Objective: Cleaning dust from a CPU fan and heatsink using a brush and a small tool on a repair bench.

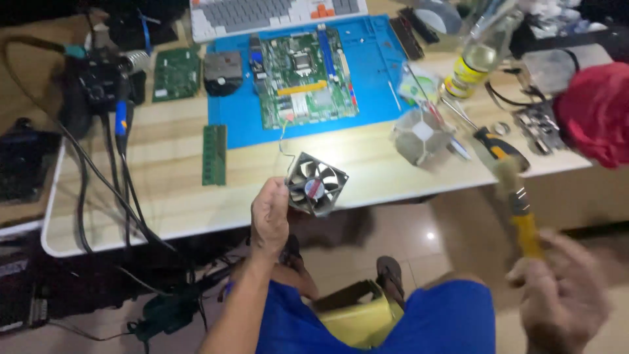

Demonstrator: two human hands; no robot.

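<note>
Cooling fan (316, 183), a small square grey one with a red hub sticker, is sitting in the left hand (270, 219), pinched by its left edge with fingers curled snug around the frame, so it's hanging just off the near edge of the wooden desk (177, 196) with its blades facing up toward the camera. A thin wire (284, 141) is trailing from the fan up toward the green motherboard (304, 75), which is lying on a blue work mat (373, 72) further back on the desk from the fan. The right hand (560, 298) is blurry and sitting low and right of the fan, well apart from it, fingers wrapped closed around the yellow handle of a brush (517, 203) whose pale bristles are pointing up toward the desk edge. Left of the fan on the desk, a green memory stick (214, 155) is lying flat, and beyond that a smaller green circuit board (175, 73) and a round heatsink cooler (223, 72) are resting beside the mat. Far left of the fan there's a tangle of black cables (111, 183) running off the desk. Right of the fan, a clear faceted plastic thing (419, 134) is standing on the desk, with a yellow and black screwdriver (495, 145) and a clear bottle with a yellow label (475, 62) beyond it, and a red cloth (599, 111) at the far right. A keyboard (275, 13) is sitting at the back, past the motherboard. Below the fan, the person's blue shorts (452, 314) and a yellowish box (357, 314) are showing over the tiled floor.
</note>
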